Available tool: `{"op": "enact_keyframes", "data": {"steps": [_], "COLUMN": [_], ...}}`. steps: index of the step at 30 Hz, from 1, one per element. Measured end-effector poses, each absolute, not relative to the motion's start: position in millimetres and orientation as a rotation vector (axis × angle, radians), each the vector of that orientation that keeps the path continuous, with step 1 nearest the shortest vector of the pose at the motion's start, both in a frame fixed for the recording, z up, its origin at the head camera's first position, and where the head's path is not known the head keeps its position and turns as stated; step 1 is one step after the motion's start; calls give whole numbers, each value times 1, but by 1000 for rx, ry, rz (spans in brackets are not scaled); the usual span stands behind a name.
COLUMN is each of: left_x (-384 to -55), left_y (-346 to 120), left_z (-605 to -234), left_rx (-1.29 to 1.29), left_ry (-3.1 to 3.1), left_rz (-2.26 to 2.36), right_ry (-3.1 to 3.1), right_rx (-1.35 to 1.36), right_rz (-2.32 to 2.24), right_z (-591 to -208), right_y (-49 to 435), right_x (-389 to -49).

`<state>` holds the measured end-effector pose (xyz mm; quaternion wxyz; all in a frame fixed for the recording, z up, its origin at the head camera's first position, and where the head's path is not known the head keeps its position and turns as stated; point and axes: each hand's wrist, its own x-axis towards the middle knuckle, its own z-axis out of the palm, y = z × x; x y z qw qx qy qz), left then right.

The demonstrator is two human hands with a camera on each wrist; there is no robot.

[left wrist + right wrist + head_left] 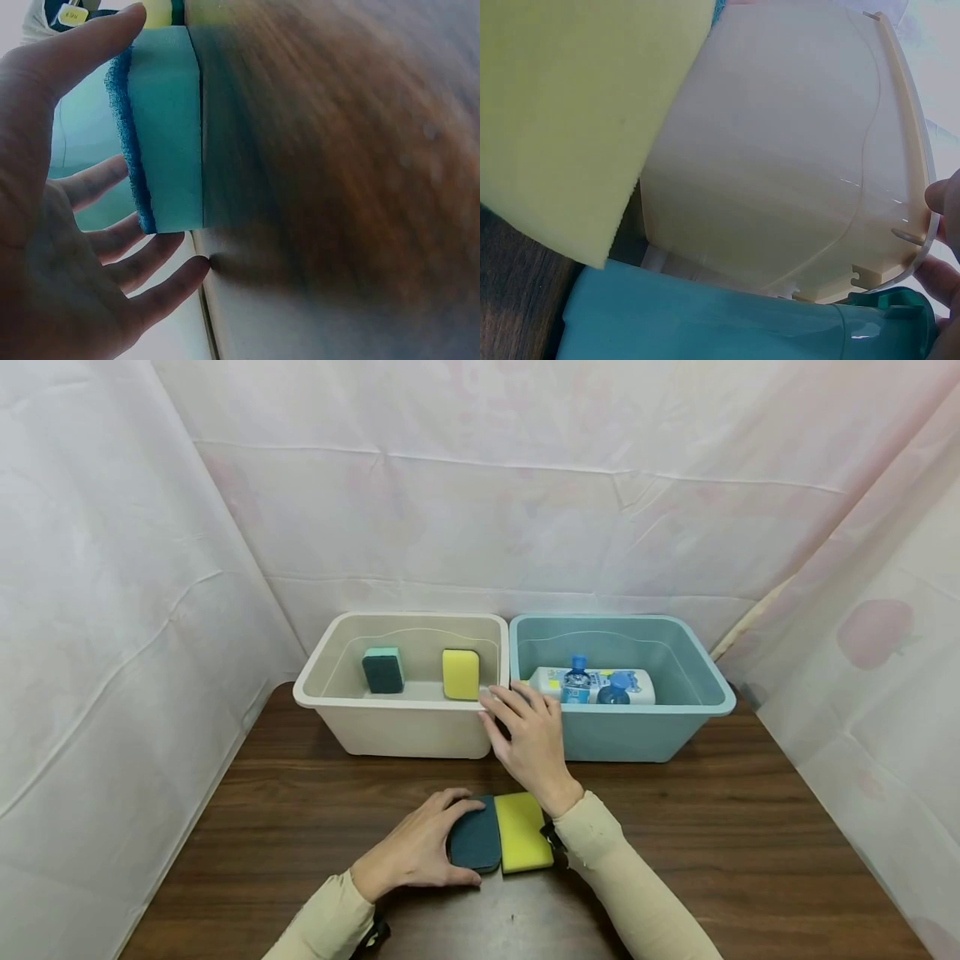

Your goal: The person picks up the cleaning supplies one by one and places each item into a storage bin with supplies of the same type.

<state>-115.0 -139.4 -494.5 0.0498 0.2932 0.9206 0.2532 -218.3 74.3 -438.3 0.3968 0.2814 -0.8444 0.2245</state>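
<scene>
My left hand (423,843) reaches around a dark green scouring sponge (476,835) lying flat on the table, thumb at its near end and fingers at its far side. In the left wrist view the sponge's pale green side (165,135) shows between thumb and spread fingers. A yellow sponge (522,833) lies against it, under my right wrist. My right hand (531,735) holds the front right corner of the cream bin's rim (397,703), thumb below the rim and fingers over it. Inside stand a green sponge (384,672) and a yellow-faced sponge (461,674).
Right beside the cream bin stands a blue bin (637,731). It holds a white bottle (641,685) on its side and two small water bottles, one upright (576,681). White curtains (480,527) surround the dark wooden table (712,843).
</scene>
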Motion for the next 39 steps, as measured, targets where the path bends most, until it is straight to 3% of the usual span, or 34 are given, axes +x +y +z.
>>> {"op": "enact_keyframes", "data": {"steps": [39], "left_x": [-115], "left_y": [-144], "left_z": [-486], "left_rx": [678], "left_ry": [2860], "left_rz": [837], "right_ry": [-2150], "right_rx": [708], "right_rz": [555], "right_z": [-438], "right_y": [74], "right_x": [-218]}}
